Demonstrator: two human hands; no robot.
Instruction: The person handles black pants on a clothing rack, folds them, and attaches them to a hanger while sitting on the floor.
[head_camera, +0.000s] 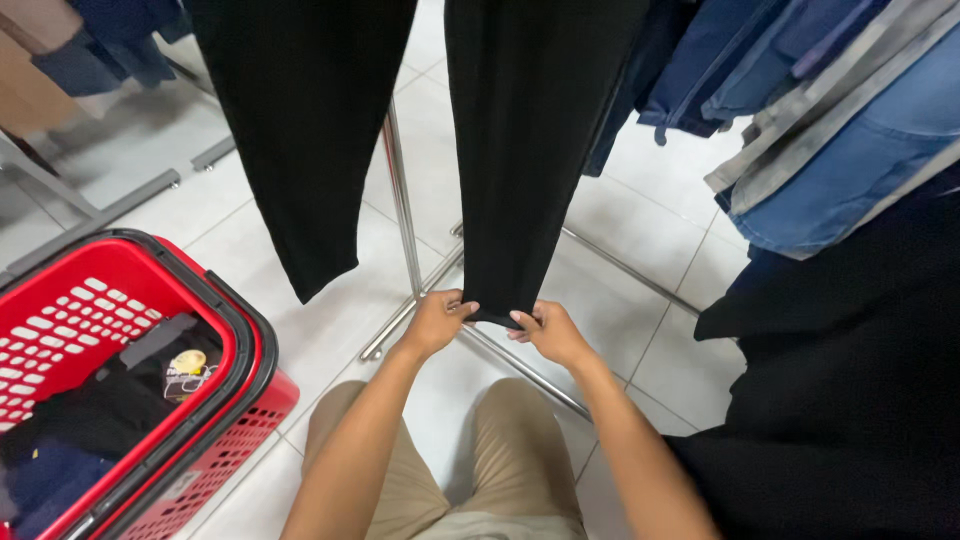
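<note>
Tile floor (660, 215), white and glossy, fills the scene from centre outward; grey grout lines run diagonally. Chrome rack (403, 205) stands upright at centre, its foot bars splaying toward 4 and 7 o'clock. A second grey rack base (110, 205) lies at 10 o'clock.

Denim garments (850, 150), blue and grey, hang at 2 o'clock, cut off by the top and right edges. Dark fabric (850, 400) masses at 4 o'clock; its kind cannot be told. Red shopping basket (150, 400) with a black rim sits at 8 o'clock, partly out of frame, holding dark folded clothes and a small tag; details are hard to make out. Tan and navy clothes (70, 45) at 11 o'clock are cropped. Khaki trousers (500, 460) of the wearer's own legs show at 6 o'clock.

Black trousers (530, 150) hang from above at 12 o'clock, waist out of view, two plain matte legs dropping; the left leg ends free toward 9 o'clock, the right leg's hem ends at centre.

Left hand (437, 320) pinches the hem's left corner, fingers closed on the cloth. Right hand (548, 330) grips the hem's right corner, thumb and fingers closed on it. Both hands sit just beside each other, the hem stretched between them.
</note>
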